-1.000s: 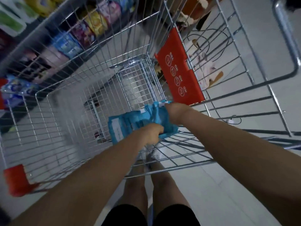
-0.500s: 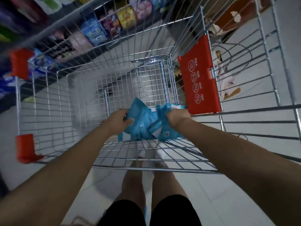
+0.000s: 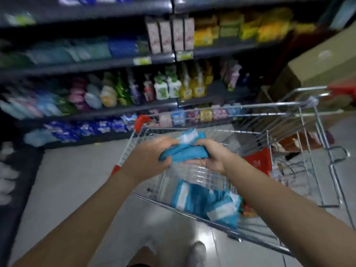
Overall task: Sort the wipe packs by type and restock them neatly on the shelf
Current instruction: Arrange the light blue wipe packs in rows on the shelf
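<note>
Both hands hold a bundle of blue wipe packs (image 3: 185, 150) above the wire shopping cart (image 3: 300, 106). My left hand (image 3: 148, 157) grips the bundle's left end and my right hand (image 3: 212, 155) grips its right end from underneath. More blue and white wipe packs (image 3: 204, 199) lie in the near end of the cart basket, below the hands. Rows of blue packs (image 3: 86, 128) fill the bottom level of the shelf (image 3: 158, 57) beyond the cart. The whole view is blurred by motion.
The shelf unit carries bottles (image 3: 167, 87) on its middle level and boxes and yellow packs (image 3: 204, 36) higher up. Cardboard boxes (image 3: 316, 62) stand at the right behind the cart. A red flap (image 3: 258, 160) hangs inside the cart. The floor is pale tile.
My view has swung up from the cart's inside to the shelf. Both hands have lifted the blue packs out of the basket to above its rim.
</note>
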A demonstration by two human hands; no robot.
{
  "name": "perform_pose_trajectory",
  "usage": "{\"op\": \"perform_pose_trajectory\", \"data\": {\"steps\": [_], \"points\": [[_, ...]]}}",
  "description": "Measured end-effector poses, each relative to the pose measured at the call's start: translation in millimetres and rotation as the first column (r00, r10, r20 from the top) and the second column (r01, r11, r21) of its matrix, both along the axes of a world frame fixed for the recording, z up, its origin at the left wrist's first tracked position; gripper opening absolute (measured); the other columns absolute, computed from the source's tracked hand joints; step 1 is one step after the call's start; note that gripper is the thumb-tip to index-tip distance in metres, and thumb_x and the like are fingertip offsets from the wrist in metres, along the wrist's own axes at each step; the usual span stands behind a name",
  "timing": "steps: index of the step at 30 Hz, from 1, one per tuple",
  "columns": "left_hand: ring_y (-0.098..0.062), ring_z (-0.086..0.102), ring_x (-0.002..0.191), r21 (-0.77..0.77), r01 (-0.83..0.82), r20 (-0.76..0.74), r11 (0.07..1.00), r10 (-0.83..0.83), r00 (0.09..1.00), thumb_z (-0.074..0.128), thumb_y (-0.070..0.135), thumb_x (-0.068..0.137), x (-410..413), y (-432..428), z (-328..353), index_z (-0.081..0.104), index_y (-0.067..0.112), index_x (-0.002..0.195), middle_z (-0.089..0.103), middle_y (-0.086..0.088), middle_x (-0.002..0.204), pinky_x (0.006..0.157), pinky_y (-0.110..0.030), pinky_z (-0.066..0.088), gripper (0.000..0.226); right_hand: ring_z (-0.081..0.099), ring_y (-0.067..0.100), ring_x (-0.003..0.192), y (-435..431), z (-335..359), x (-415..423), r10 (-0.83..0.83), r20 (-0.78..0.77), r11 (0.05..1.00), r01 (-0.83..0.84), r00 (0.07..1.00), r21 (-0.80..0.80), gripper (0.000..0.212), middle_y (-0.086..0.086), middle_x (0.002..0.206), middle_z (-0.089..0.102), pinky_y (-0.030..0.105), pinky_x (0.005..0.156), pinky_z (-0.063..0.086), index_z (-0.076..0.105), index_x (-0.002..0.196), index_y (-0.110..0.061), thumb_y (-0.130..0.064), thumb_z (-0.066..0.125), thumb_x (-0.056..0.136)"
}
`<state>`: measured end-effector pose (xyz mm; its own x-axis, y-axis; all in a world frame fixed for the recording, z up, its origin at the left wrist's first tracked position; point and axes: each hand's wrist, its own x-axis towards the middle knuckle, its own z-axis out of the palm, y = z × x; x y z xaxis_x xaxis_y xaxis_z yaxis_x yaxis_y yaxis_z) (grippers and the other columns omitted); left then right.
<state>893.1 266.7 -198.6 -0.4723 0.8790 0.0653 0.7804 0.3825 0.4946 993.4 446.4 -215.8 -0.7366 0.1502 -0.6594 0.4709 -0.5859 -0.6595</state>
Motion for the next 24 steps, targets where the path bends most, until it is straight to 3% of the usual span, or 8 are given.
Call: {"op": "perform_pose_trajectory", "data": {"steps": [3, 6, 9, 12, 15, 19, 21, 24], "points": [[-0.013, 0.053, 0.108, 0.116, 0.005, -0.119, 0.993, 0.009, 0.993, 0.062, 0.039, 0.073, -32.5, -48.2, 48.9, 0.072, 0.025, 0.111, 0.065, 0.003, 0.119, 0.094, -0.028, 0.04, 0.041, 0.072, 0.022, 0.069, -38.9, 49.1, -48.7, -0.008, -0.127, 0.993, -0.008, 0.992, -0.121, 0.028, 0.013, 0.084, 0.074, 0.034, 0.063, 0.059, 0.066, 0.097, -0.005, -0.013, 0.041, 0.09], [-0.012, 0.038, 0.13, 0.258, -0.235, 0.068, 0.937, 0.225, 0.972, 0.062, 0.06, 0.072, -63.7, -106.0, 87.6, 0.069, 0.039, 0.11, 0.05, 0.01, 0.138, 0.109, -0.032, 0.026, 0.044, 0.072, 0.027, 0.075, -94.7, 85.7, -96.5, 0.052, -0.234, 0.983, -0.092, 0.971, -0.161, 0.033, 0.018, 0.092, 0.073, 0.038, 0.066, 0.059, 0.073, 0.093, -0.003, -0.013, 0.048, 0.074], [-0.003, 0.028, 0.137, 0.329, -0.414, 0.273, 0.849, 0.334, 0.902, 0.073, 0.053, 0.074, -105.4, -163.8, 106.8, 0.065, 0.039, 0.115, 0.033, 0.011, 0.147, 0.11, -0.022, 0.023, 0.044, 0.072, 0.025, 0.076, -157.1, 108.8, -147.4, 0.155, -0.297, 0.971, -0.201, 0.942, -0.132, 0.033, 0.016, 0.092, 0.073, 0.037, 0.068, 0.059, 0.072, 0.095, -0.005, -0.011, 0.05, 0.071], [0.001, 0.033, 0.131, 0.338, -0.491, 0.354, 0.803, 0.375, 0.857, 0.069, 0.031, 0.084, -166.8, -217.3, 112.9, 0.066, 0.036, 0.109, 0.035, 0.009, 0.141, 0.104, -0.013, 0.028, 0.026, 0.072, 0.023, 0.077, -216.2, 120.6, -207.1, 0.26, -0.319, 0.961, -0.276, 0.911, -0.004, 0.032, 0.013, 0.094, 0.073, 0.037, 0.068, 0.059, 0.066, 0.103, -0.008, -0.011, 0.055, 0.074], [-0.001, 0.043, 0.121, 0.354, -0.496, 0.383, 0.793, 0.36, 0.85, 0.069, 0.026, 0.087, -239.8, -271.2, 119.6, 0.067, 0.035, 0.097, 0.046, 0.005, 0.128, 0.094, 0.001, 0.026, 0.014, 0.071, 0.025, 0.082, -271.7, 126.1, -278.4, 0.298, -0.342, 0.955, -0.278, 0.891, 0.107, 0.038, 0.014, 0.102, 0.072, 0.04, 0.076, 0.057, 0.065, 0.109, -0.009, -0.014, 0.061, 0.072], [-0.012, 0.051, 0.103, 0.292, -0.502, 0.469, 0.814, 0.336, 0.817, 0.059, 0.029, 0.077, -336.9, -340.8, 142.9, 0.061, 0.038, 0.073, 0.056, 0.0, 0.109, 0.085, -0.023, 0.038, 0.009, 0.071, 0.023, 0.08, -338.3, 142.9, -373.9, 0.304, -0.345, 0.951, -0.259, 0.888, 0.17, 0.035, 0.012, 0.101, 0.072, 0.039, 0.068, 0.06, 0.062, 0.113, -0.009, -0.008, 0.06, 0.079], [-0.016, 0.049, 0.104, 0.18, -0.502, 0.47, 0.846, 0.375, 0.799, 0.06, 0.022, 0.087, -380.5, -370.2, 158.2, 0.057, 0.034, 0.079, 0.052, 0.0, 0.112, 0.082, -0.028, 0.037, 0.014, 0.071, 0.022, 0.077, -366.2, 153.8, -411.8, 0.321, -0.352, 0.947, -0.285, 0.879, 0.15, 0.034, 0.012, 0.099, 0.072, 0.035, 0.061, 0.059, 0.062, 0.113, -0.008, -0.007, 0.058, 0.079], [-0.015, 0.05, 0.102, 0.026, -0.452, 0.493, 0.892, 0.382, 0.782, 0.061, 0.017, 0.091, -434.1, -400.0, 182.1, 0.046, 0.026, 0.112, 0.047, 0.007, 0.117, 0.081, -0.029, 0.04, 0.027, 0.07, 0.022, 0.079, -395.3, 163.3, -455.8, 0.349, -0.355, 0.937, -0.32, 0.867, 0.14, 0.042, 0.011, 0.099, 0.072, 0.034, 0.062, 0.059, 0.062, 0.112, -0.008, -0.011, 0.06, 0.07]]}}
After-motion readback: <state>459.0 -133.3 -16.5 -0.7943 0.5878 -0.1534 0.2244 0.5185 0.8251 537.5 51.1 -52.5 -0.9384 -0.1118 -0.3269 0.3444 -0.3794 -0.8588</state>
